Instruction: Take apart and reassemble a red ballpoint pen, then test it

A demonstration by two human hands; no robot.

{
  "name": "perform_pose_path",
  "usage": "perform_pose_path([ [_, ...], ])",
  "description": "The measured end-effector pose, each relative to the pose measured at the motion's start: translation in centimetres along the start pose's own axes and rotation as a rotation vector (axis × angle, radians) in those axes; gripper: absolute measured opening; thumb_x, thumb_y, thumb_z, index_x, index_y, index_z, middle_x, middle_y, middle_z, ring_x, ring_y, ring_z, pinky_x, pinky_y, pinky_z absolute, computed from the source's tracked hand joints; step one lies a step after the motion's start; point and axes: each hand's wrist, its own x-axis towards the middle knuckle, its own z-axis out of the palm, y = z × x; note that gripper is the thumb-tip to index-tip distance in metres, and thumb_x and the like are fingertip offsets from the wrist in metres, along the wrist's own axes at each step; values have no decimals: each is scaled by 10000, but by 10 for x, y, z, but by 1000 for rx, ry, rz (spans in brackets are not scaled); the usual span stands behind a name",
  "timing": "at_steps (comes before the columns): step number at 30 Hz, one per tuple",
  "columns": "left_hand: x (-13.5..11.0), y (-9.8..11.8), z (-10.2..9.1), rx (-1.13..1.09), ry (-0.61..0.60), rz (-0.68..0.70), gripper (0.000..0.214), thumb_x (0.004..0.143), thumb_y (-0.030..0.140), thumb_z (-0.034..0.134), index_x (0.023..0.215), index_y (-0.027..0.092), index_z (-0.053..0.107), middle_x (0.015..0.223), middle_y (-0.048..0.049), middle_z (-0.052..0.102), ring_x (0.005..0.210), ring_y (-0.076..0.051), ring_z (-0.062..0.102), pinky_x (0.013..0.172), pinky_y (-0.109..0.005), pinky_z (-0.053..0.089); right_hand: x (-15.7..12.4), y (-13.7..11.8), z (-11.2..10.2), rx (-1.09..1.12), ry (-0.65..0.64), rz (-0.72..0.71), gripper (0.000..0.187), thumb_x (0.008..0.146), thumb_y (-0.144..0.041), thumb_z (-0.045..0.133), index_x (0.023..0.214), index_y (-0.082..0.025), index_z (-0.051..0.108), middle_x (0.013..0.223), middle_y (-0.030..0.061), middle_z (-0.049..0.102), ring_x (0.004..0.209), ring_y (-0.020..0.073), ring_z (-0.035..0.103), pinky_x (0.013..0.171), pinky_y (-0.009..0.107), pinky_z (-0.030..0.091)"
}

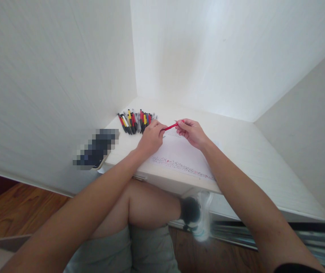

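Observation:
Above a sheet of paper [183,153], a red pen [171,126] spans the gap between my two hands. Fingers of my left hand [152,137] are closed round its left end. My right hand [192,132] pinches the other end between thumb and fingers, and a small dark tip pokes out near that thumb; I cannot make out what it is. Many small dark and reddish marks run in a band along the paper's near edge. Just beyond my left hand lies a pile of pens [132,122] in red, yellow, white, black and grey, partly hidden by that hand.
The white desk [236,151] is boxed in by a left panel [66,68], a back panel [222,57] and a right panel [310,125]. A blurred-out dark, phone-like object [97,149] is at the left edge. My crossed legs [153,201] are below the desk's front.

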Motion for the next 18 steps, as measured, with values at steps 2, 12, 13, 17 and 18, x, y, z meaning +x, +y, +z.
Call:
perform_pose_path([
  [2,1,-1,0,-4,10,-22,233,967,112,532,1091,153,725,1030,-75,665,987,-174,609,988,-325,475,-1,0,2,36,5,16,330,716,-446,884,830,-178,730,820,40,699,681,102,599,617,240,457],
  [12,3,-5,0,73,-141,-152,285,1003,239,488,1020,146,757,1002,-95,732,985,-230,643,950,-362,474,2,6,7,2,109,32,284,731,-400,844,769,-178,670,768,41,651,683,119,579,709,288,508],
  [13,3,-5,1,43,-143,-174,270,992,237,505,1010,156,762,999,-88,740,979,-227,651,944,-357,477,3,7,7,-9,112,34,271,738,-388,838,761,-177,669,761,43,650,674,119,572,703,291,505],
  [17,1,-5,4,-30,-178,-261,227,955,223,556,989,182,777,998,-65,762,961,-218,674,908,-336,485,4,7,5,-90,89,33,238,756,-361,810,722,-176,664,731,49,645,635,117,543,631,293,454],
  [18,1,-5,4,-37,-185,-276,223,950,217,563,989,183,780,994,-61,766,954,-216,678,896,-331,485,4,5,3,-116,79,24,235,758,-355,806,714,-175,662,722,51,643,628,117,538,616,294,440],
])
